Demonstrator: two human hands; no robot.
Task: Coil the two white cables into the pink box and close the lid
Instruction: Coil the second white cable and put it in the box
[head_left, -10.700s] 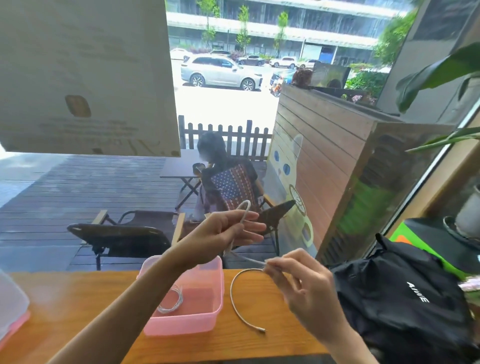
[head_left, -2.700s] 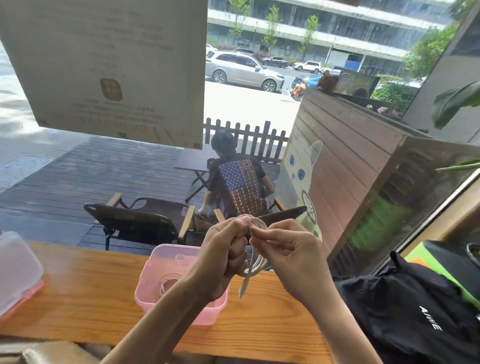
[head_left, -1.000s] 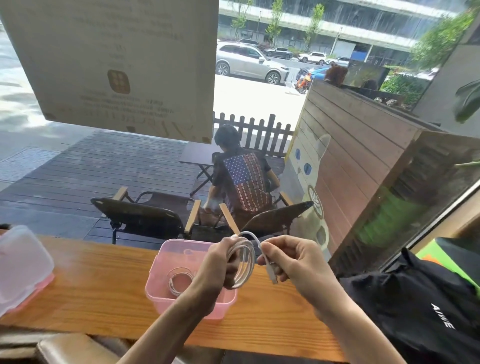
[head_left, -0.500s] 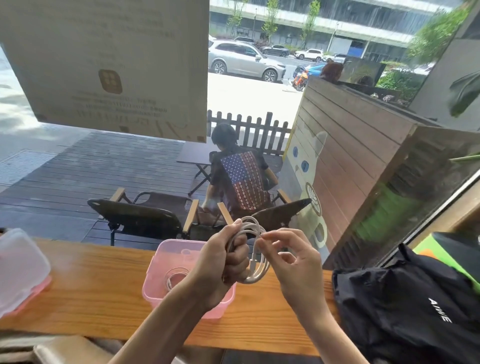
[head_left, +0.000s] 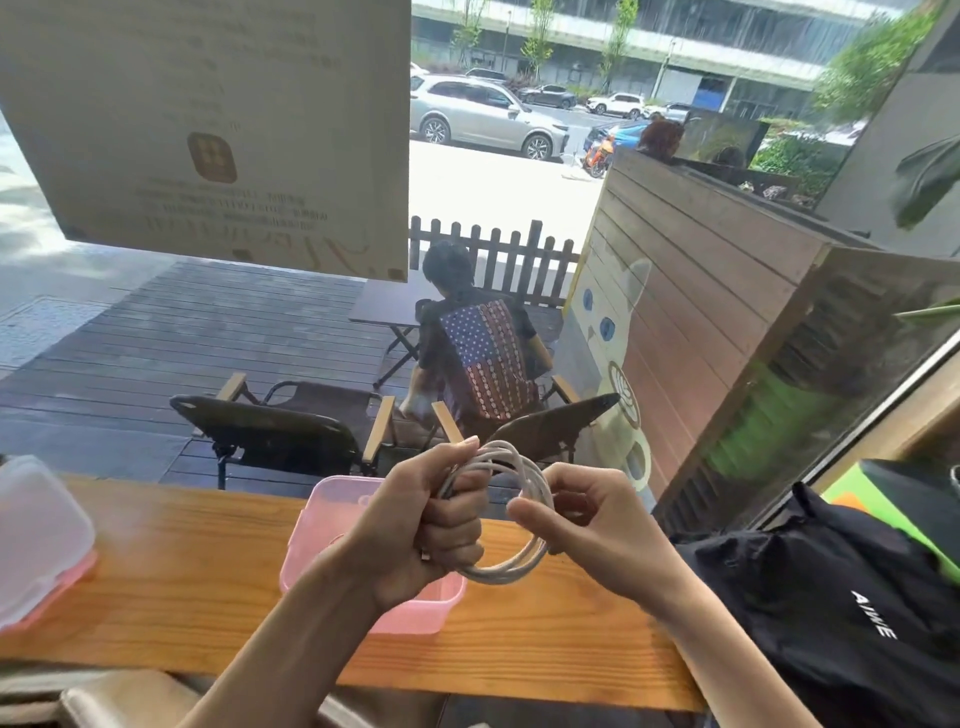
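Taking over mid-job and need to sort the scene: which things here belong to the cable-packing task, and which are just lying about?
Part of the job:
- white cable, coiled, held by left hand and right hand
- pink box, open, on the wooden counter
- lid, at the counter's left end

Just lying about:
- black bag, on the right

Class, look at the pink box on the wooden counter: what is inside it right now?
The pink box stands open. Its visible far corner looks bare; the left hand, gripping the coiled white cable, covers the rest, so other contents cannot be seen.
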